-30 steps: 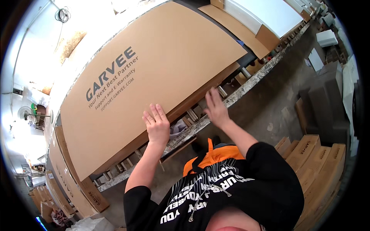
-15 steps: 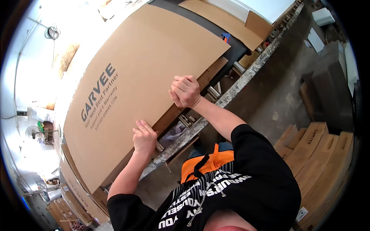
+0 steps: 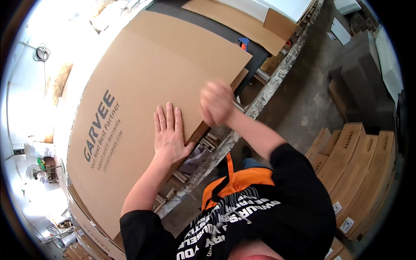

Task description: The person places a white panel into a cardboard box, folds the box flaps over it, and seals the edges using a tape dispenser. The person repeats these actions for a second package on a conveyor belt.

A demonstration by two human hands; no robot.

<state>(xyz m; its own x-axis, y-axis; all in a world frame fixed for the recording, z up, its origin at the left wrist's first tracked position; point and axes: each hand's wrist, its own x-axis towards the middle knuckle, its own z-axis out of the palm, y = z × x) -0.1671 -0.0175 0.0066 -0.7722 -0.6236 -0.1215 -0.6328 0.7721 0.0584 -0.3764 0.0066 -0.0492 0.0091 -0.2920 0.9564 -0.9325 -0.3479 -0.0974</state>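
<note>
A large flat cardboard box point(image 3: 173, 56) with dark printing lies across a roller conveyor. My left hand point(image 3: 170, 135) rests flat on its top near the edge closest to me, fingers stretched out and slightly apart. Farther right along that same edge, my right hand point(image 3: 216, 103) is curled into a fist. Motion blurs this fist, and whatever may be inside it is hidden. Below the edge between my hands, a brown side flap point(image 3: 198, 131) shows.
An open carton point(image 3: 236, 21) with white contents stands beyond the box, next to a blue and orange tool point(image 3: 243, 42). The conveyor's worn rail point(image 3: 277, 80) runs diagonally before me. Stacked long cartons point(image 3: 346, 156) and grey foam-like blocks point(image 3: 357, 78) are on the right.
My left hand has slid farther onto the box top and flattened, its fingers spreading. My right fist has shifted slightly right and is now blurred. The whole view has shifted a little.
</note>
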